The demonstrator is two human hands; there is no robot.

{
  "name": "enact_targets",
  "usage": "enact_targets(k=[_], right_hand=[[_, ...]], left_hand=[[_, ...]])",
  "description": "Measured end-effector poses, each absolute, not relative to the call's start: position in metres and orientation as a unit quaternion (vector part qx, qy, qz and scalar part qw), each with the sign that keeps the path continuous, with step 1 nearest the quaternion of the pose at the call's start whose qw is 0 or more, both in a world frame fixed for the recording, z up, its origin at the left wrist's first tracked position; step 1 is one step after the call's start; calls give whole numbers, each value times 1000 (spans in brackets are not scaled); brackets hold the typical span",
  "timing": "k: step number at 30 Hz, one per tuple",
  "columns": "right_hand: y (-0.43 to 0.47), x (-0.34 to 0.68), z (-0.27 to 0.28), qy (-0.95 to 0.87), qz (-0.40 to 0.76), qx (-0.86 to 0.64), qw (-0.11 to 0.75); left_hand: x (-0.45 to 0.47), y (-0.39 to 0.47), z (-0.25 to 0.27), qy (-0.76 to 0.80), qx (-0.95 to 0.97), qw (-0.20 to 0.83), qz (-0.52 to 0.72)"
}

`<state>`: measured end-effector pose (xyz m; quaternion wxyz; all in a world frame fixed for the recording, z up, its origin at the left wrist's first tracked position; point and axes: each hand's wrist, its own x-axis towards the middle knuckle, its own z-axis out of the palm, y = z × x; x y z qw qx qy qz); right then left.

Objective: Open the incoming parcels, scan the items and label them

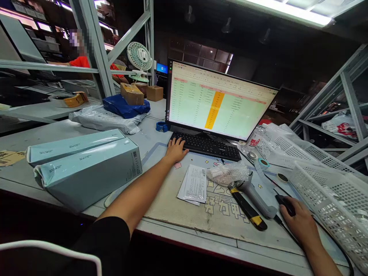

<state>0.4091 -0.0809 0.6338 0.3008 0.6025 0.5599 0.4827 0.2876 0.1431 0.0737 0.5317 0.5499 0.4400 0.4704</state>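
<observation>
My left hand (175,149) lies palm down at the left end of a black keyboard (212,147), fingers stretched over the keys. My right hand (301,222) is curved over a black computer mouse (286,205) on the desk mat (178,214). Behind the keyboard, a lit monitor (189,103) displays a spreadsheet with an orange column. Between my hands lie printed paper slips (194,184), a bubble-wrapped item (230,173), a grey handheld scanner (260,197) and a black-and-yellow tool (244,205) whose kind is unclear.
Two long pale-blue boxes (92,172) stand left of my forearm. Behind them are plastic-wrapped parcels (106,119), small cartons (132,94) and a fan (139,57). White perforated baskets (324,203) line the right side, near tape rolls (263,163). A person in orange (80,61) is beyond the metal frame.
</observation>
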Motion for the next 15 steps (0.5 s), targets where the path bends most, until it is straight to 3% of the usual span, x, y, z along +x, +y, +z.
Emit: enact_targets(k=[15], right_hand=[[-86,392,620,522,504,603,332]], left_hand=[[288,143,74,440,549,534,469]])
